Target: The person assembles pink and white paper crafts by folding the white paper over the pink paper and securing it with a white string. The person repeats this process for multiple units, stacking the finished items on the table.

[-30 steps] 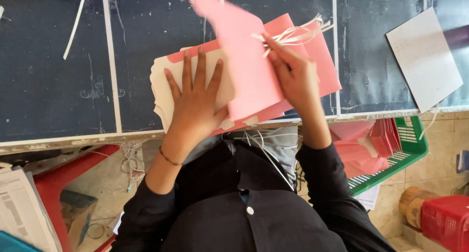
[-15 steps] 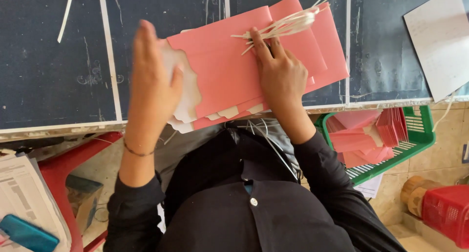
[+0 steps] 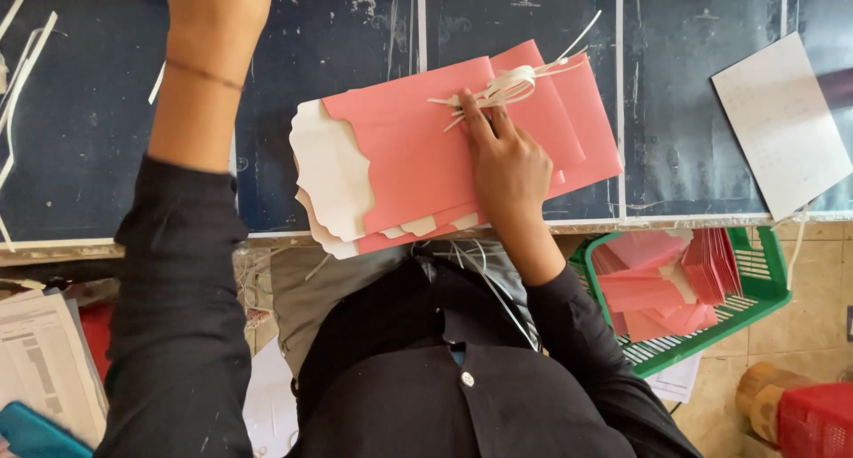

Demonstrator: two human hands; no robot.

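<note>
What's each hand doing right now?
Left hand: out of frame past the top edge, cannot tell.
Right hand: open, pressing flat on the pink envelopes.

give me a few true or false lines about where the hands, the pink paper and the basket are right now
1. The right hand presses flat on the stack of pink paper bags. True.
2. The left hand holds the white cord handles. False: the left forearm reaches up past the frame's top edge, away from the stack.
3. The green basket sits on the dark table. False: it stands below the table's edge, at the person's right.
4. The green basket holds pink paper pieces. True.
5. A white sheet lies on the table to the right. True.
</note>
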